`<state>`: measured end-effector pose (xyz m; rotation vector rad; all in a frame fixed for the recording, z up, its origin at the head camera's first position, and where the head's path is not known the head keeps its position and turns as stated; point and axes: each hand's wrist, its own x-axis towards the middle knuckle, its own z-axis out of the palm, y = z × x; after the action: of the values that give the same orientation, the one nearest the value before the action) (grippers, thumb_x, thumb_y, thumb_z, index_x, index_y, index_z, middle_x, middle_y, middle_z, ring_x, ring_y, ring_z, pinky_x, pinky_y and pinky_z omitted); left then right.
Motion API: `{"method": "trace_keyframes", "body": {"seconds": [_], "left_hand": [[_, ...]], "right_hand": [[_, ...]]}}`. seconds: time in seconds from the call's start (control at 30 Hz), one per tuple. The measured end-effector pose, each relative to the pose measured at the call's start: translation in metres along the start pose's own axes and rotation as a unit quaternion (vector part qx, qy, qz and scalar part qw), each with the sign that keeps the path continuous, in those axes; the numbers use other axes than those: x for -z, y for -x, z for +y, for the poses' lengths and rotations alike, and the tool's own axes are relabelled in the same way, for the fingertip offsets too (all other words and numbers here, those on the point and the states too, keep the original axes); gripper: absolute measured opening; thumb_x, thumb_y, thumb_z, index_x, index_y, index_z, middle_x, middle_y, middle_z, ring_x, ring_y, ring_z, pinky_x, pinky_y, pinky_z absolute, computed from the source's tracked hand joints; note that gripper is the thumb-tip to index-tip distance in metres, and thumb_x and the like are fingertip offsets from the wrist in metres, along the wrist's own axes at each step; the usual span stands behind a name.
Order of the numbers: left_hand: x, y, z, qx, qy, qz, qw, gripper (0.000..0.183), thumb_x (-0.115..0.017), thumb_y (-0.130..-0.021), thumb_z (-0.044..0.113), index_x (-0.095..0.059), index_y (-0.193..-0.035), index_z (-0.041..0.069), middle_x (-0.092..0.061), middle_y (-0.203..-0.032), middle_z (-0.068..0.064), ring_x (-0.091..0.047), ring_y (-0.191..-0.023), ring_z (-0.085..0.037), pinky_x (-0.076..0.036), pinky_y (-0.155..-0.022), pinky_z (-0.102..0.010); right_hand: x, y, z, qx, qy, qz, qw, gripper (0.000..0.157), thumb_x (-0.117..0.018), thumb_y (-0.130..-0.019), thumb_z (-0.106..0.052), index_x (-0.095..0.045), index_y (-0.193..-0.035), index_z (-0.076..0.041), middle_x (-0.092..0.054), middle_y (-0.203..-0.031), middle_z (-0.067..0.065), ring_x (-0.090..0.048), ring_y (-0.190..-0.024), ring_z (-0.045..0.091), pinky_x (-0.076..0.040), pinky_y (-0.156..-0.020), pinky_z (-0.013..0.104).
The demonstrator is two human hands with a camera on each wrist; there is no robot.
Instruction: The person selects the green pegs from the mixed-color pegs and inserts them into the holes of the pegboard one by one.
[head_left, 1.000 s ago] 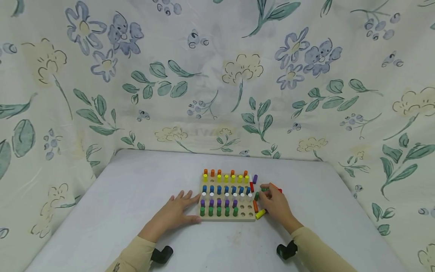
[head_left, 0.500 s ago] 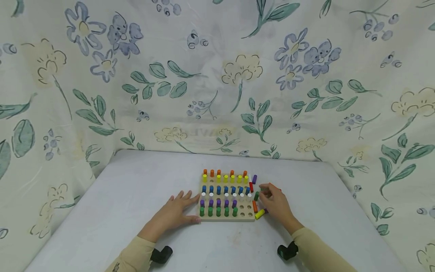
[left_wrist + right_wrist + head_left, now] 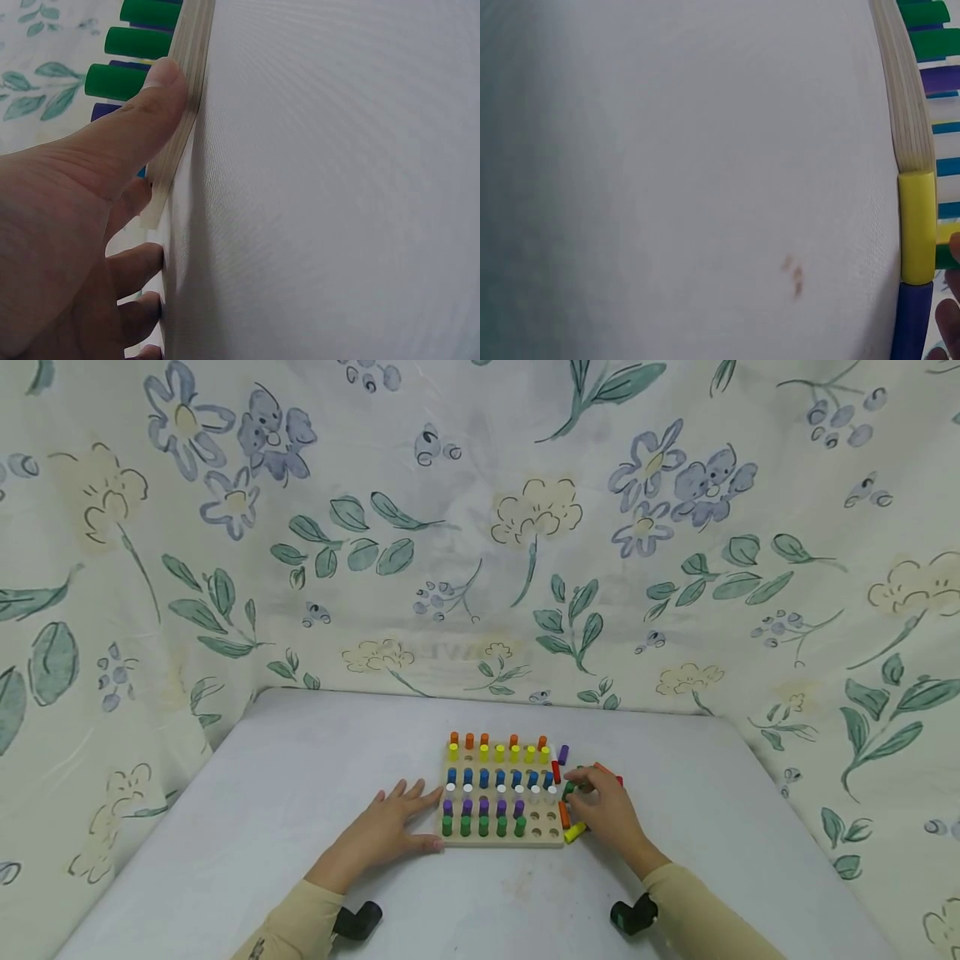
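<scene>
A wooden pegboard (image 3: 540, 841) lies on the table with rows of orange, yellow, blue, white, purple and green pegs standing in it. Spread out at its left side, my left hand (image 3: 378, 831) touches the board's edge with thumb and index finger; in the left wrist view the thumb (image 3: 142, 116) presses on the edge beside the green pegs (image 3: 116, 81). Just right of the board, my right hand (image 3: 611, 810) pinches a green peg (image 3: 568, 791) by its fingertips. That green peg (image 3: 946, 257) is partly cut off in the right wrist view.
Loose pegs lie along the board's right side: a purple one (image 3: 563, 755), a red one (image 3: 556, 772), an orange one (image 3: 565, 815) and a yellow one (image 3: 575, 832). More lie partly behind the right hand. A floral cloth (image 3: 450, 568) hangs behind the table.
My right hand has shifted slightly left, and its fingertips have come onto the green peg next to the board. The left hand stays in place.
</scene>
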<state>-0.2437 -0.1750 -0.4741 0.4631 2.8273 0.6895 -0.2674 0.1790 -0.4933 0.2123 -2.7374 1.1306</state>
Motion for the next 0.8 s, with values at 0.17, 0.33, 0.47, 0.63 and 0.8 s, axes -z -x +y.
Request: {"method": "trace_keyframes", "body": {"seconds": [0.17,0.33,0.47,0.63,0.8], "left_hand": [[0.0009,-0.0002,0.0013,-0.002,-0.001,0.002,1.0,0.088,-0.078,-0.08,0.059,-0.048,-0.153,0.02,-0.037,-0.16,-0.019,-0.021,-0.151,-0.046,-0.012,-0.122,-0.064],[0.0015,-0.0005,0.0018,-0.002,0.002,0.001,1.0,0.088,-0.078,-0.08,0.059,-0.048,-0.153,0.02,-0.037,-0.16,-0.02,-0.021,-0.151,-0.046,-0.012,-0.122,-0.064],[0.0014,-0.0009,0.0014,-0.005,0.003,0.001,1.0,0.088,-0.079,-0.08,0.058,-0.048,-0.153,0.019,-0.037,-0.16,-0.02,-0.021,-0.151,-0.047,-0.012,-0.122,-0.064],[0.0006,-0.0013,0.0004,-0.007,0.003,0.002,1.0,0.088,-0.079,-0.08,0.057,-0.049,-0.153,0.018,-0.038,-0.159,-0.021,-0.021,-0.15,-0.048,-0.012,-0.122,-0.065],[0.0001,-0.0016,-0.0004,-0.008,0.002,0.003,1.0,0.088,-0.078,-0.08,0.058,-0.049,-0.153,0.019,-0.038,-0.159,-0.02,-0.021,-0.15,-0.047,-0.013,-0.121,-0.065]], "right_hand": [[0.0002,0.0,-0.0023,-0.013,0.005,-0.002,1.0,0.026,-0.075,-0.091,-0.008,-0.07,-0.116,-0.011,-0.07,-0.111,0.0,-0.061,-0.099,0.019,-0.056,-0.093,0.043],[0.0,0.0007,-0.0038,-0.023,0.012,-0.003,1.0,0.024,-0.074,-0.092,-0.009,-0.071,-0.116,-0.011,-0.069,-0.111,0.0,-0.06,-0.099,0.019,-0.056,-0.091,0.04],[-0.0002,0.0021,-0.0035,-0.023,0.014,0.0,1.0,0.023,-0.074,-0.092,-0.01,-0.071,-0.115,-0.012,-0.069,-0.111,0.0,-0.059,-0.1,0.019,-0.055,-0.092,0.041],[0.0002,0.0041,-0.0041,-0.008,0.014,0.007,1.0,0.023,-0.074,-0.093,-0.011,-0.071,-0.115,-0.012,-0.069,-0.111,-0.001,-0.059,-0.101,0.02,-0.051,-0.095,0.045],[0.0018,0.0053,-0.0064,-0.005,0.012,0.015,1.0,0.022,-0.074,-0.093,-0.012,-0.071,-0.115,-0.013,-0.07,-0.109,-0.002,-0.058,-0.101,0.02,-0.049,-0.095,0.042]]}}
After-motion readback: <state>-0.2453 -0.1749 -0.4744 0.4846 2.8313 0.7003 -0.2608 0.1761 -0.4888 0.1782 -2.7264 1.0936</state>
